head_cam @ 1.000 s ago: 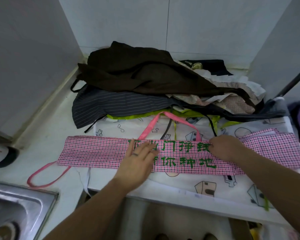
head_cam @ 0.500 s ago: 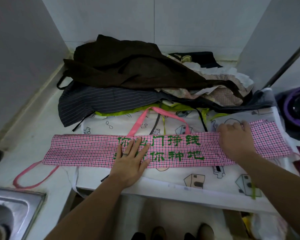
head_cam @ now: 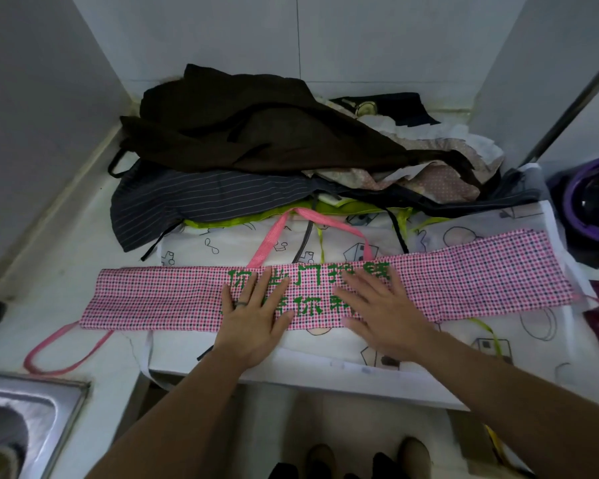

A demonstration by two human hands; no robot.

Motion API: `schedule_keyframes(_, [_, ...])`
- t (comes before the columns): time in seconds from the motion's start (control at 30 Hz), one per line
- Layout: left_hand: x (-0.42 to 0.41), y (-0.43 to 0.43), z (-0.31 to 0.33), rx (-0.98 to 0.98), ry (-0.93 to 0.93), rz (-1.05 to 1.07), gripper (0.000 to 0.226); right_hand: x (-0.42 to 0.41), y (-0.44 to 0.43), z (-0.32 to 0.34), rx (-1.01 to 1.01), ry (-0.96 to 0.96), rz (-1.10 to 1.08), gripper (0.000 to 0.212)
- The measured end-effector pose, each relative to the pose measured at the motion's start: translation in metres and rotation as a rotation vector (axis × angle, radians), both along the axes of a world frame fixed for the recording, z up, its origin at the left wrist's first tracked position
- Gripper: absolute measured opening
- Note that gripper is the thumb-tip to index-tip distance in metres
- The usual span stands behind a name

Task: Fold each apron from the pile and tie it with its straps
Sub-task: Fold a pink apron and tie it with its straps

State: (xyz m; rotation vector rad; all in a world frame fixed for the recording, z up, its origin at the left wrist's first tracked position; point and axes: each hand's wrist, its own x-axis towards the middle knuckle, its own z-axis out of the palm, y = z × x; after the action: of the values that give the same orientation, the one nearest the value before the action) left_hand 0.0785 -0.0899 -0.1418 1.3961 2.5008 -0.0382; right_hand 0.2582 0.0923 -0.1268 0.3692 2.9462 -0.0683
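We press our left hand point(head_cam: 253, 323) and right hand point(head_cam: 381, 312) flat, fingers straight and grasping nothing, side by side on the middle of the pink checked apron point(head_cam: 153, 299), folded into a long band on the counter point(head_cam: 66, 271) in front of the pile of aprons point(head_cam: 256, 146); its pink strap point(head_cam: 63, 354) loops off the left end

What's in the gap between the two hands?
In the head view, only the pink checked apron shows between the left hand and the right hand, with green characters printed on that stretch.
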Motion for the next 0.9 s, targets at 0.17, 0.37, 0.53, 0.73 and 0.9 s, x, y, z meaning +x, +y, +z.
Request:
schedule_keyframes(0.17, [-0.035, -0.024, 0.001, 0.007, -0.010, 0.215, 0.076, 0.016, 0.028, -0.010, -0.002, -0.056, -0.222, 0.081])
schedule_keyframes(0.37, [-0.085, -0.069, 0.007, -0.026, -0.042, 0.369, 0.070, 0.014, 0.027, -0.009, -0.018, -0.098, -0.257, 0.080])
schedule_keyframes(0.53, [-0.114, -0.090, 0.012, -0.130, -0.048, 0.460, 0.063, 0.013, 0.029, -0.009, -0.005, -0.118, -0.244, 0.079])
schedule_keyframes(0.73, [-0.093, -0.073, 0.029, 0.080, 0.192, 0.303, 0.054, 0.011, 0.024, -0.005, -0.009, -0.105, -0.246, 0.085])
schedule_keyframes(0.9, [-0.033, -0.043, 0.030, 0.262, 0.061, -0.422, 0.050, 0.010, -0.005, 0.010, -0.016, 0.061, 0.061, 0.061])
